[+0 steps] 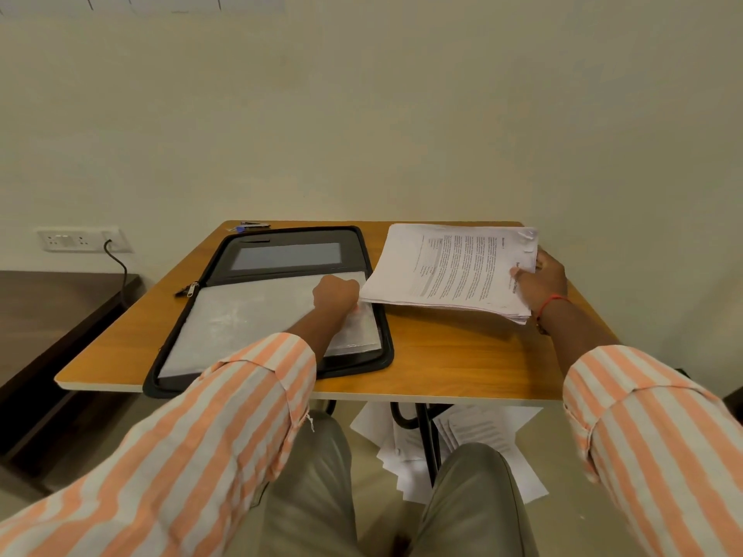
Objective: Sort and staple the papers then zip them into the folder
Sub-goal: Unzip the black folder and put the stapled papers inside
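Head view: folder [364, 251] lay open flat on the bench [462, 355], left of centre, with a clear sleeve [249, 315] across its near half and the zip pull [189, 289] hanging off its left edge. Papers [450, 271] sat as one thick stack to the right, the left corner overlapping the folder's right rim. Right hand [540, 281] gripped the stack's right edge, thumb on the top sheet. Left hand [335, 293] was curled, knuckles up, over the sleeve at the stack's left corner; could not tell what it held, if anything. Stapler [253, 225] lay at the far edge. Loose sheets [482, 436] lay on the floor beneath the bench.
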